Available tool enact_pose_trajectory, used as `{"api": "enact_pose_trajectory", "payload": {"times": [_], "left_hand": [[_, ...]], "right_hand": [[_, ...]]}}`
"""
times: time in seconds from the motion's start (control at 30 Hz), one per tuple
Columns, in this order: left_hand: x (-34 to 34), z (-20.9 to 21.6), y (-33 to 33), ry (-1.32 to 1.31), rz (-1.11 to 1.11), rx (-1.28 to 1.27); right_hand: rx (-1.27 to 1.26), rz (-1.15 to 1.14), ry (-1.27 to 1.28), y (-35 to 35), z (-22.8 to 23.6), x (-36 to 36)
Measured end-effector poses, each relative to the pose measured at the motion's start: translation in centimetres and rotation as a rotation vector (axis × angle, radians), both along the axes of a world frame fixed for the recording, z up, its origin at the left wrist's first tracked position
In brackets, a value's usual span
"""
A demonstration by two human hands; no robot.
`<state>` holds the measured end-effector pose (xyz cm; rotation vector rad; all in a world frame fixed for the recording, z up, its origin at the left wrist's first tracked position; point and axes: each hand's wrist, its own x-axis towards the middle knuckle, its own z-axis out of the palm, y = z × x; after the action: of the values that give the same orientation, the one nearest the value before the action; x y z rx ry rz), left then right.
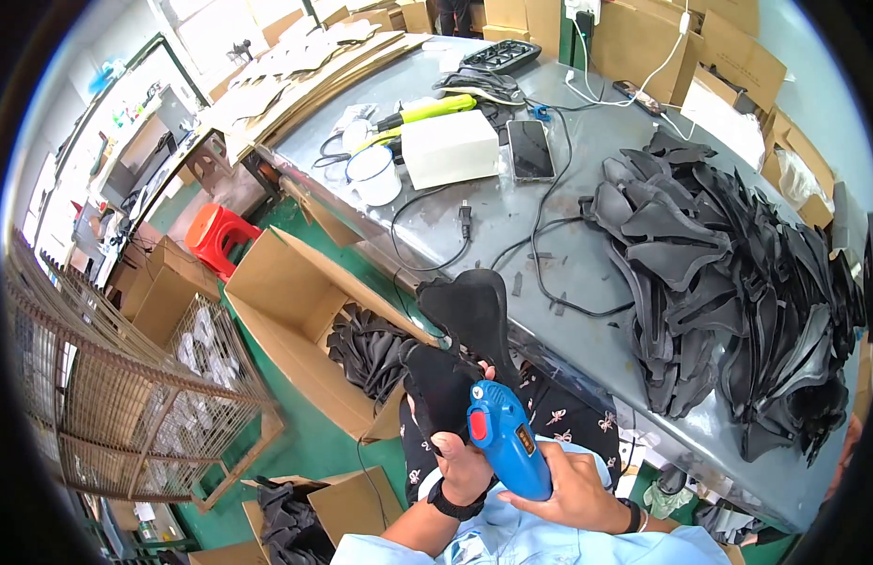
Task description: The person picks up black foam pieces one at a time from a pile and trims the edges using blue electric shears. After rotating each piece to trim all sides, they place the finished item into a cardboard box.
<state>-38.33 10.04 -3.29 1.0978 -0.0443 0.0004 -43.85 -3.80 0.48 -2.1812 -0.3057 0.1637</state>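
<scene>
Gripping a blue glue gun (pixel 505 441) in right hand (pixel 573 494), left hand (pixel 460 461) pinching black foam piece (pixel 455 348) beside nozzle

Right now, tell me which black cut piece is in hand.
The one held up by the left hand, a black piece beside the blue glue gun; the others lie heaped on the table.

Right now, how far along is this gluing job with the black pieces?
Done, it seems: black pieces fill the open cardboard box by the table. In hand: the left hand holds one black shaped piece while the right hand grips a blue glue gun against it. Left: a large pile of black pieces waits on the grey table.
</scene>
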Motion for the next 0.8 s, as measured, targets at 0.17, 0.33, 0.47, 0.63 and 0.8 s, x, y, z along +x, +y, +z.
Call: {"api": "enact_pose_trajectory", "payload": {"times": [0.17, 0.33, 0.47, 0.63, 0.8], "left_hand": [[-0.2, -1.3, -0.4, -0.061, 0.053, -0.209], [-0.4, -2.1, -0.1, -0.117, 0.081, -0.192], [-0.7, -2.6, 0.6, -0.177, 0.081, -0.109], [-0.2, -2.1, 2.5, -0.230, 0.246, 0.204], [-0.1, 0.1, 2.6, -0.131, -0.124, 0.039]], "right_hand": [[0.024, 0.000, -0.015, 0.0, -0.3, -0.1], [0.035, 0.017, -0.065, -0.1, 0.2, 0.2], [-0.020, 0.020, -0.068, -0.5, 1.1, 0.4], [0.003, -0.121, -0.262, -1.8, 3.1, 2.1], [0.503, -0.317, -0.011, -1.8, 3.7, 4.9]]}}
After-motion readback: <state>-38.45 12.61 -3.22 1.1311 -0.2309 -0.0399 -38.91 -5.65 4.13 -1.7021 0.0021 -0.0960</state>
